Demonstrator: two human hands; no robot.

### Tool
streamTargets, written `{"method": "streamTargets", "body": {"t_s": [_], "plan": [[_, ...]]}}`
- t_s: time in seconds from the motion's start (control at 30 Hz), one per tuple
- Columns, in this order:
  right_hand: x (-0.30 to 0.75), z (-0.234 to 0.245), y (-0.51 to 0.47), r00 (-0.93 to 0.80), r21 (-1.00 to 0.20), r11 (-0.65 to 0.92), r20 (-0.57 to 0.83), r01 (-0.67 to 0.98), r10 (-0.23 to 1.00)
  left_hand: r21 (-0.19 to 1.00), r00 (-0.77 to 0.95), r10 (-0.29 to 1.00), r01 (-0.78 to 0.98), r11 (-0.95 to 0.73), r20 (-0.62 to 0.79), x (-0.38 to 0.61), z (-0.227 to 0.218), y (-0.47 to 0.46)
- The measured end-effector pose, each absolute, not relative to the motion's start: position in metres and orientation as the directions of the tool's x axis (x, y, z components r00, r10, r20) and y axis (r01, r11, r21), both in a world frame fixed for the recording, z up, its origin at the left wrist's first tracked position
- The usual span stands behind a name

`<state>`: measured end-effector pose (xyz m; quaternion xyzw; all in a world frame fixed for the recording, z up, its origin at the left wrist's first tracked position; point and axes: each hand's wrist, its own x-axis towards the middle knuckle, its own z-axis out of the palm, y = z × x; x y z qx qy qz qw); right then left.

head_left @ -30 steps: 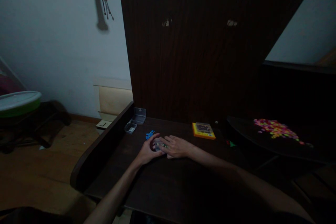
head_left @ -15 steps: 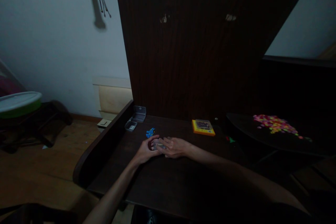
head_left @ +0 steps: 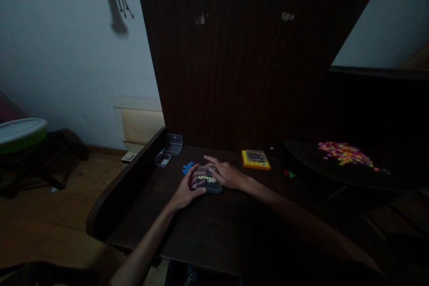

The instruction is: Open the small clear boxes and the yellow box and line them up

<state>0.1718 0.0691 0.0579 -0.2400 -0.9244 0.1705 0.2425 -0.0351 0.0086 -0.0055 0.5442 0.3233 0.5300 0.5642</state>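
Observation:
A small clear plastic box (head_left: 212, 187) with pale yellow pieces (head_left: 208, 179) inside lies on the dark desk between my hands. My left hand (head_left: 185, 191) is closed around the box's left side, thumb at the near edge and fingers along the far side. Over its right far corner, my right hand (head_left: 230, 176) has its fingers spread, some touching the box and the index finger stretched out past it. A small pile of blue pieces (head_left: 188, 168) sits just beyond my left fingers.
Open clear cases (head_left: 174, 144) stand at the desk's back left, beside the raised side board (head_left: 127, 183). A yellow box (head_left: 256, 165) with a clear case on top is at the back right. Red and green bits (head_left: 290, 174) lie nearby. Colourful pieces (head_left: 346, 153) cover the right-hand shelf.
My right hand has lifted off and its fingers have spread, uncovering the box and the pale yellow pieces. My left hand still grips the box's left side. The view has shifted slightly.

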Motion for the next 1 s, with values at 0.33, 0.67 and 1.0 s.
{"method": "streamTargets", "body": {"t_s": [0.33, 0.67, 1.0], "plan": [[0.112, 0.032, 0.120, -0.434, -0.968, 0.223, 0.253, -0.119, 0.865, 0.960, 0.118, 0.957, -0.125, -0.250, 0.264, -0.060, 0.007, 0.004], [0.064, 0.002, 0.145, -0.356, -0.924, 0.380, 0.340, 0.047, 0.870, 0.860, -0.198, 0.866, 0.342, -0.378, 0.460, -0.117, -0.006, 0.027], [0.077, -0.040, 0.134, -0.480, -0.667, 0.614, 0.410, 0.422, 0.776, 0.498, 0.056, 0.775, 0.737, -0.457, 0.629, -0.125, -0.017, 0.046]]}}
